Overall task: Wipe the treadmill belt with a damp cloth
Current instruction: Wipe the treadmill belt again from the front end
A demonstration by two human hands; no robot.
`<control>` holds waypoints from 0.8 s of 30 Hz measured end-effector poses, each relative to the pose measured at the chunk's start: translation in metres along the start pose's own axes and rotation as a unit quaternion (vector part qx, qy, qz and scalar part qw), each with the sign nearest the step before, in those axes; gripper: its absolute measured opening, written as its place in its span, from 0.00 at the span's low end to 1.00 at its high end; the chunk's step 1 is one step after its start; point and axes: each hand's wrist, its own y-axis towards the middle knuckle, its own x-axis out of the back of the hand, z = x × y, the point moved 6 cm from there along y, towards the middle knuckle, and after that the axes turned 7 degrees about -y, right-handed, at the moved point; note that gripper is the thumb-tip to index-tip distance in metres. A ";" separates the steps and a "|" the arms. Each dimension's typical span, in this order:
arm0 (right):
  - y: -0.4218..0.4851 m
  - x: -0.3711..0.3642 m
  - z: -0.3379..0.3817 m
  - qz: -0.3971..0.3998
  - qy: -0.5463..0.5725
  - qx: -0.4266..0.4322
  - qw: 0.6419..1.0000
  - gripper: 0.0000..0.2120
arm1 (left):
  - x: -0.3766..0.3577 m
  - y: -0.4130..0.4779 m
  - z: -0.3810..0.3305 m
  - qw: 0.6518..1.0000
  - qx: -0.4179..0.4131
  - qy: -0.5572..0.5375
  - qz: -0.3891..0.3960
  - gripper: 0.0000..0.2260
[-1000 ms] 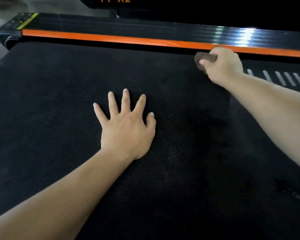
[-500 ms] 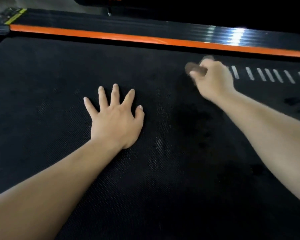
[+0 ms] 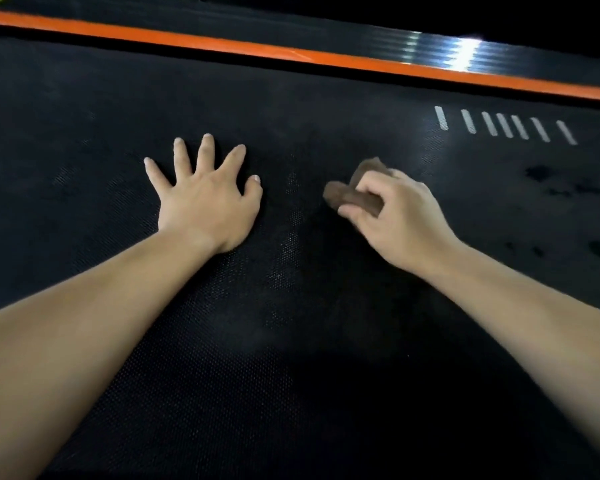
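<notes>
The black textured treadmill belt [image 3: 291, 341] fills most of the view. My left hand [image 3: 205, 199] lies flat on it with fingers spread, left of centre. My right hand [image 3: 399, 216] grips a bunched brown cloth [image 3: 354, 195], which touches the belt just right of my left hand. Most of the cloth is hidden under my curled fingers. Dark damp patches [image 3: 541, 174] show on the belt at the right.
An orange stripe [image 3: 291, 53] and a glossy black side rail [image 3: 430, 43] run along the belt's far edge. Several short white dash marks [image 3: 506, 126] are printed on the belt at the upper right.
My right hand has drawn the cloth back from the orange rail toward me and to the left across the belt. My left hand has stayed flat in place.
</notes>
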 end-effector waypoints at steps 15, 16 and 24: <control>-0.055 0.012 0.014 -0.014 -0.060 0.027 0.998 0.13 | 0.003 -0.006 0.000 1.000 -0.013 -0.020 0.008 0.29; -0.036 0.015 -0.004 -0.032 -0.066 -0.034 0.997 0.13 | 0.005 -0.010 -0.001 0.999 -0.018 -0.028 0.014 0.28; -0.123 0.012 0.058 0.072 0.032 0.074 0.994 0.14 | -0.006 -0.120 -0.025 0.993 -0.109 -0.021 0.043 0.29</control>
